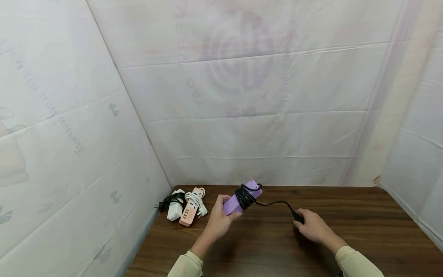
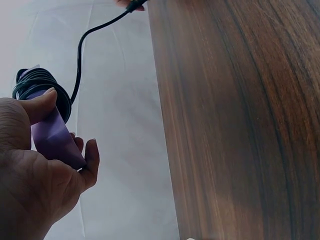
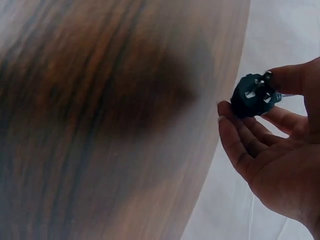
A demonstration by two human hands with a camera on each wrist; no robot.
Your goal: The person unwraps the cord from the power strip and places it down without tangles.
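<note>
Off beyond the left hand (image 1: 217, 221), two other power strips (image 1: 183, 206), white and pink, lie bundled at the table (image 1: 263, 246) corner. That hand grips the purple power strip (image 1: 240, 200) above the table, black cord (image 1: 246, 196) already coiled round most of it. A short free length runs to the right hand (image 1: 313, 227), which pinches the black plug (image 3: 254, 95). Only this tail looks unwound. Nothing lies between the hands.

My head camera looks forward and down over the wooden table (image 1: 263, 246) from well back. Each wrist camera sits close beside its palm; both share the table and the black cord (image 2: 79, 55) with it.
</note>
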